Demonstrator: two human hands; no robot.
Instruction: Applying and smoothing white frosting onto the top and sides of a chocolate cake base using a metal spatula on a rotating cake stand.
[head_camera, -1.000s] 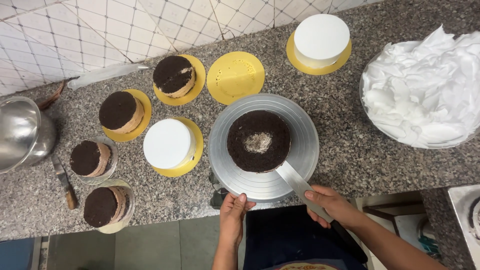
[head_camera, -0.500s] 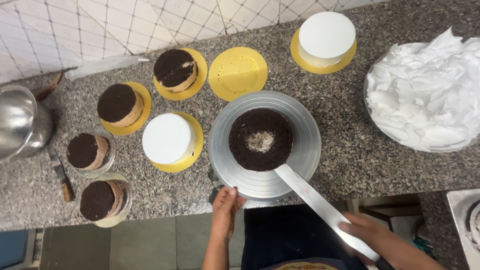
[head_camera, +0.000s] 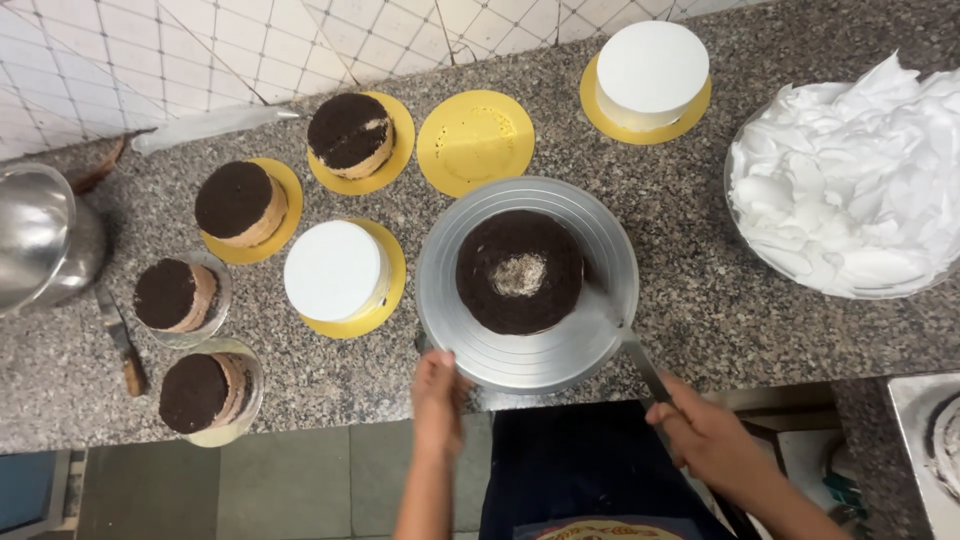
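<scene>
The chocolate cake (head_camera: 520, 271) sits at the centre of the metal turntable (head_camera: 470, 335) on the granite counter (head_camera: 700, 300), its top dark with a pale crumbly patch in the middle. My right hand (head_camera: 705, 440) is closed around the handle of a long palette knife (head_camera: 625, 335); the blade lies just beside the cake's right edge, over the turntable surface. My left hand (head_camera: 437, 385) rests its fingers against the near rim of the turntable, fingers together, not gripping anything else.

Step in hand, as I judge it: positioning blade and turntable before icing the bare cake. The next move calls for cream on the blade; the bowl of white cream (head_camera: 850, 180) stands to the right, well apart from the turntable.

To the left are a white-iced cake (head_camera: 335, 270) on a yellow board, several uniced chocolate cakes (head_camera: 238, 200), and an empty yellow board (head_camera: 475, 140). Another iced cake (head_camera: 650, 68) stands at the back.
</scene>
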